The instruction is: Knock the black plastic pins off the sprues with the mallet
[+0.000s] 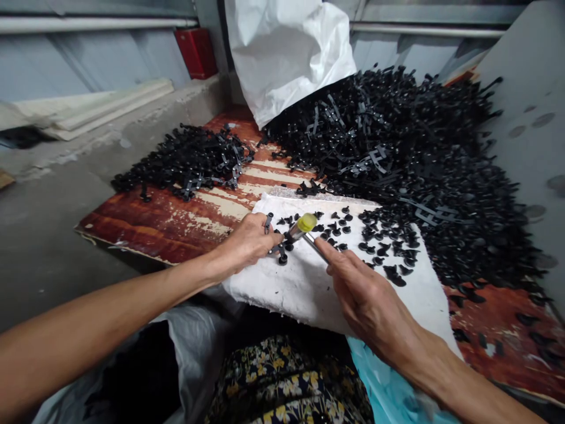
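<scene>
My left hand (253, 241) is closed on a black linked plastic part (270, 222), whose arms stick out past the fingers over the white cloth (304, 294). In my right hand (359, 277) is the handle of a small hammer (305, 227) with a yellow-green face on its head. The hammer head is right beside the fingertips of my left hand, over the linked part; whether it touches cannot be made out. Several small black plastic caps (338, 227) lie scattered on the cloth, in front of and to the right of the hammer.
A large heap of black parts (397, 129) covers the back right, with a white sack (286, 53) over its left edge. A smaller pile (185, 156) sits on the worn red-brown board (132, 227). At lower left is an open bag (194, 347) with dark contents.
</scene>
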{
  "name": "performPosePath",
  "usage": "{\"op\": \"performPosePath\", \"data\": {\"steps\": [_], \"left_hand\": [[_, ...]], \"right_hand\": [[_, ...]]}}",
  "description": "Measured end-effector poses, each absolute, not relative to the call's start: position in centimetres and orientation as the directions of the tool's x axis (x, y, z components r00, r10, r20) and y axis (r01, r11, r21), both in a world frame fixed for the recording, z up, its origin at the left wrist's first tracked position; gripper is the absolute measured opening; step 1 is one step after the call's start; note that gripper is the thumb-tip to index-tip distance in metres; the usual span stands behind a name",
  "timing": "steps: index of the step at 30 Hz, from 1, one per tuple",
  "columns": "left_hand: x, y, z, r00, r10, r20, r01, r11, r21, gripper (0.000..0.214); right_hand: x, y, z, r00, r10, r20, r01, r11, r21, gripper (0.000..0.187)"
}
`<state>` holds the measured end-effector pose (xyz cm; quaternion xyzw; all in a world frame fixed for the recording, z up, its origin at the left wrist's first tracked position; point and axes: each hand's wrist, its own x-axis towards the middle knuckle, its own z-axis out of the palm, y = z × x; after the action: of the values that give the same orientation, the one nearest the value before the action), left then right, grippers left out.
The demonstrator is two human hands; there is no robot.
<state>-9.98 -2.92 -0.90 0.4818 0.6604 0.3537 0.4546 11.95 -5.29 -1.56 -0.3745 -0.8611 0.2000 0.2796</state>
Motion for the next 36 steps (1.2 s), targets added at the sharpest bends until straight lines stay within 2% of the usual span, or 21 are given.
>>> {"op": "performPosePath", "data": {"steps": [2,5,7,9,12,14,17,18,21,24,26,28,30,31,33,36], "left_hand": [[-9.9,-3.0,-0.9,-0.134,0.952,-0.274,0.312,0.303,0.901,0.02],[-9.9,-3.1,-0.9,-0.146,0.951,-0.274,0.291,0.306,0.906,0.023],[-9.8,-3.2,-0.9,-0.145,0.953,-0.267,0.302,0.3,0.905,0.022],[-9.8,-3.2,-0.8,-0.156,0.948,-0.276,0.343,0.314,0.885,0.021],[-9.8,-3.1,-1.1,-0.165,0.945,-0.282,0.362,0.324,0.874,0.02],[-9.9,-2.9,-1.3,-0.149,0.952,-0.267,0.358,0.304,0.883,0.02],[-10.1,-2.9,-1.4,-0.142,0.954,-0.265,0.357,0.3,0.885,0.019],[-10.2,-2.9,-1.4,-0.135,0.954,-0.268,0.352,0.299,0.887,0.018],[-10.1,-3.1,-1.5,-0.121,0.959,-0.256,0.35,0.283,0.893,0.02],[-9.9,-3.3,-1.6,-0.131,0.957,-0.258,0.379,0.289,0.879,0.017],[-10.2,-3.1,-1.3,-0.121,0.959,-0.256,0.385,0.283,0.878,0.016],[-11.4,-2.4,-0.2,-0.137,0.968,-0.21,0.38,0.247,0.892,0.016],[-13.7,-0.9,1.9,-0.227,0.968,-0.106,0.414,0.194,0.889,0.016],[-15.2,0.1,3.2,-0.318,0.947,-0.04,0.474,0.196,0.859,0.017],[-18.3,2.4,6.0,-0.482,0.867,0.124,0.649,0.258,0.716,0.021],[-21.0,5.6,8.5,-0.542,0.726,0.423,0.811,0.32,0.49,0.037]], "right_hand": [[12.0,-5.6,-1.5,-0.558,0.749,0.358,0.527,0.653,-0.545,0.06],[12.1,-6.0,-1.3,-0.483,0.725,0.491,0.487,0.688,-0.538,0.071],[12.1,-5.9,-1.4,-0.527,0.712,0.464,0.518,0.702,-0.489,0.073],[12.1,-5.7,-1.5,-0.605,0.705,0.371,0.551,0.707,-0.444,0.07],[12.2,-5.5,-1.7,-0.537,0.709,0.457,0.52,0.705,-0.482,0.07],[12.2,-5.5,-1.7,-0.526,0.683,0.506,0.509,0.73,-0.457,0.074],[12.3,-5.6,-2.0,-0.626,0.657,0.42,0.544,0.753,-0.369,0.076],[12.3,-5.7,-2.1,-0.628,0.666,0.403,0.549,0.746,-0.377,0.075],[12.3,-5.8,-2.6,-0.524,0.711,0.469,0.541,0.703,-0.462,0.073],[12.2,-5.8,-2.5,-0.561,0.727,0.396,0.534,0.684,-0.498,0.063],[12.5,-6.0,-1.9,-0.532,0.771,0.349,0.49,0.617,-0.616,0.052],[13.1,-6.4,-1.3,-0.336,0.88,0.336,0.422,0.46,-0.781,0.041],[14.1,-6.8,-0.8,-0.129,0.977,0.169,0.275,0.199,-0.941,0.035],[14.7,-7.0,-0.8,-0.052,0.996,0.07,0.171,0.078,-0.982,0.038],[16.0,-7.2,-1.1,0.057,0.995,-0.083,-0.017,-0.083,-0.996,0.05],[17.6,-7.3,-2.0,0.158,0.962,-0.223,-0.205,-0.189,-0.961,0.065]]}}
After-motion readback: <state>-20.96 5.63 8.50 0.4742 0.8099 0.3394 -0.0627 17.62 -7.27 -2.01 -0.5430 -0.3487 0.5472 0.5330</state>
